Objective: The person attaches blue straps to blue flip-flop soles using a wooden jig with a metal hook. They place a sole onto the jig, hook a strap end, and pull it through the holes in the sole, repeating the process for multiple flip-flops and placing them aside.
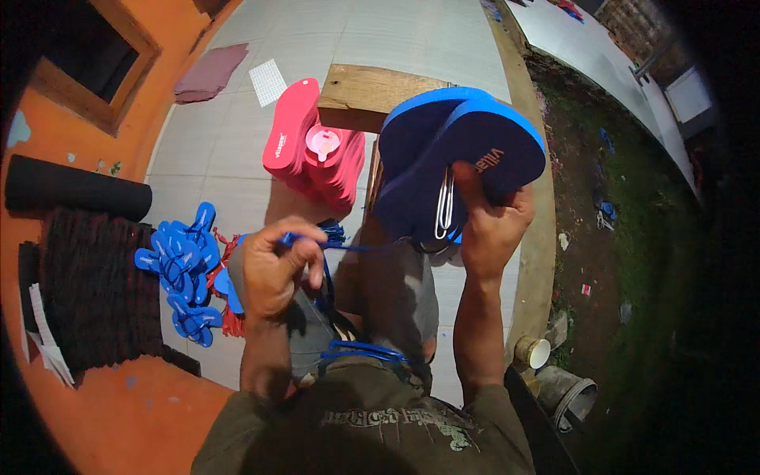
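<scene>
My right hand (495,226) is closed around dark blue flip-flop soles (495,138), tilted up in front of me. A bent silver wire tool (444,210) lies against the sole beneath my right fingers and thumb. To its left, my left hand (279,265) is closed on a blue flip-flop strap (347,247), a thin end of which runs toward the soles. Where the strap meets the soles is in shadow. More blue straps (364,348) lie on my lap. Just beyond my left hand stands a stack of pink-red soles (289,138), topped by a small pink cup (323,142).
A thick wooden block (380,87) stands beyond the soles. At left lie a pile of blue flip-flops (178,253), a black roll (79,188) and stacked black sheets (95,285) by the orange wall (150,412). A bucket (574,400) sits right, below the tiled floor's edge.
</scene>
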The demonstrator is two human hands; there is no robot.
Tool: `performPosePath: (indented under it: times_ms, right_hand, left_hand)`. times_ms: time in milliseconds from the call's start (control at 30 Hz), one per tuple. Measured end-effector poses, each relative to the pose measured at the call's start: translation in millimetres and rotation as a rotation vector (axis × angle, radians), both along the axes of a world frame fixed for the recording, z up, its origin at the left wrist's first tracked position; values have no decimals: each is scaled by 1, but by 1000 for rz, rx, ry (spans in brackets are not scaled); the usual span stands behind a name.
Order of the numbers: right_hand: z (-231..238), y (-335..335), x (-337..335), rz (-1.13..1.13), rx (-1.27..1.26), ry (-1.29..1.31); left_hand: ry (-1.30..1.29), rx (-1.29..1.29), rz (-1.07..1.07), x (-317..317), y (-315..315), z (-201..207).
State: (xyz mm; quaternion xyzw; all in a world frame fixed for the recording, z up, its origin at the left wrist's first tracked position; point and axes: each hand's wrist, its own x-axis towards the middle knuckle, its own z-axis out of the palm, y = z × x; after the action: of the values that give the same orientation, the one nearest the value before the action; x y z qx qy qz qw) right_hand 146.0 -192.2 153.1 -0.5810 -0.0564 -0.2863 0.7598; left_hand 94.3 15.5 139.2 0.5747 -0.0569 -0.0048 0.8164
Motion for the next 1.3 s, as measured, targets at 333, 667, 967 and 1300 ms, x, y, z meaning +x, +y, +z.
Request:
performPosePath:
  times_ms: [333,667,967,1300]
  right_hand:
    - [-1,-9,2,44,32,-16]
    - [0,-22,4,180,-44,51]
    - [15,-26,3,220,-73,144]
    - [15,-17,-25,116,-184,155]
  left_hand:
    - [-596,435,-9,34,-57,19]
    - [-826,462,-423,69,-66,-2]
    - [-128,397,-419,60,-68,4]
    - [-425,514,63,58,-99,43]
